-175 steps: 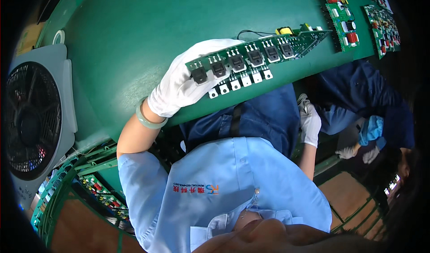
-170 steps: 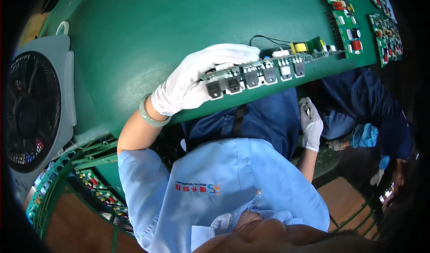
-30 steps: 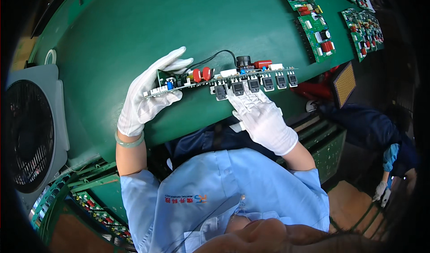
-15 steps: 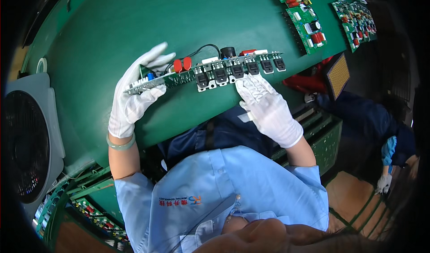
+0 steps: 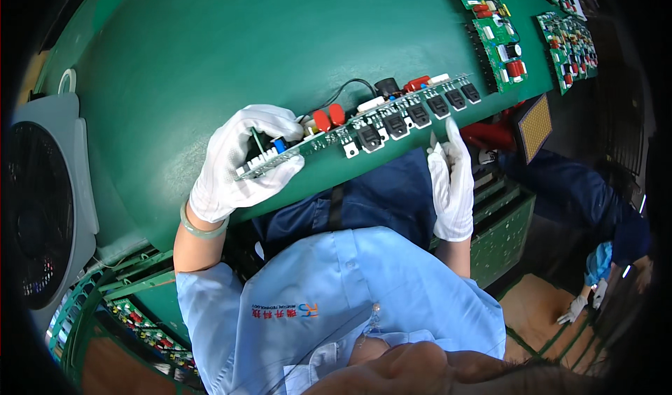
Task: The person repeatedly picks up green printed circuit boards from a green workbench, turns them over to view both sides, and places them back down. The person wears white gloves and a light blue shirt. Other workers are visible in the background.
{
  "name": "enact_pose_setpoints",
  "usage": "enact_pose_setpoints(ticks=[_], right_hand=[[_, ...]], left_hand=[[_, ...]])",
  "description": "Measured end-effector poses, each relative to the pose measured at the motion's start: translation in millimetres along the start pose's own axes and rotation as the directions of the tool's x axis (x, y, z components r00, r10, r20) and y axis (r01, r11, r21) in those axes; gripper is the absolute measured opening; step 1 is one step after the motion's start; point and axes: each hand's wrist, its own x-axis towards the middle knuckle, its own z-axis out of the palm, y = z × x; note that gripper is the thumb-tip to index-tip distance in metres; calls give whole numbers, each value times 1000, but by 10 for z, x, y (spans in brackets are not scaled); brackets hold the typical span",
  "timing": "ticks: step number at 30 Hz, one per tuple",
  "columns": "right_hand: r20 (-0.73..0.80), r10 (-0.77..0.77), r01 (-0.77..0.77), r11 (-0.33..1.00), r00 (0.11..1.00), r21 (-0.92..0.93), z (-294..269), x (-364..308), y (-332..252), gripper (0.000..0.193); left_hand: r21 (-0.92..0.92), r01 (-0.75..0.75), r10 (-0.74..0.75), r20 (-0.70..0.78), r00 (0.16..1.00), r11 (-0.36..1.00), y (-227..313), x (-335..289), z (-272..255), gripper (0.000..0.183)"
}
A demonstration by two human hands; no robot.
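Note:
In gloved fingers, my left hand [image 5: 222, 174] grips the left end of a long green circuit board [image 5: 323, 142], thumb on the near side and fingers behind. The board is tilted on edge above the green table, its right end farther away. A row of black tabbed components [image 5: 395, 125] faces me along its near edge. Two red disc parts [image 5: 337, 114] and a black wire loop [image 5: 351, 82] stand on its far side. Just below the row's right part is my right hand [image 5: 453, 195], also gloved, index finger straight, with a small pale flat piece [image 5: 432, 140] by the thumb.
More populated circuit boards [image 5: 505, 52] lie at the table's far right. A grey fan [image 5: 63, 125] stands at the left. Boards also sit in a green rack [image 5: 133, 318] at lower left. Another person's gloved hand [image 5: 574, 309] shows at lower right, beside brown panels [image 5: 535, 307].
The board has shifted right and tilted more, and my left fingers have closed round its end. My right hand has moved right, away from the middle components, and turned upright.

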Motion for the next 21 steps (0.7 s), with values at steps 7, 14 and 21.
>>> enact_pose_setpoints(ticks=[7,14,21], right_hand=[[45,-20,20,1000,999,8,144,-82,-138,24],[10,-15,17,992,1000,-126,205,-22,-207,19],[-137,242,-155,875,961,460,214,173,-65,24]], left_hand=[[68,-24,20,54,998,997,-17,-20,-36,38],[54,9,-12,63,998,999,22,-16,-45,34],[73,-16,11,64,998,997,22,2,-65,33]])
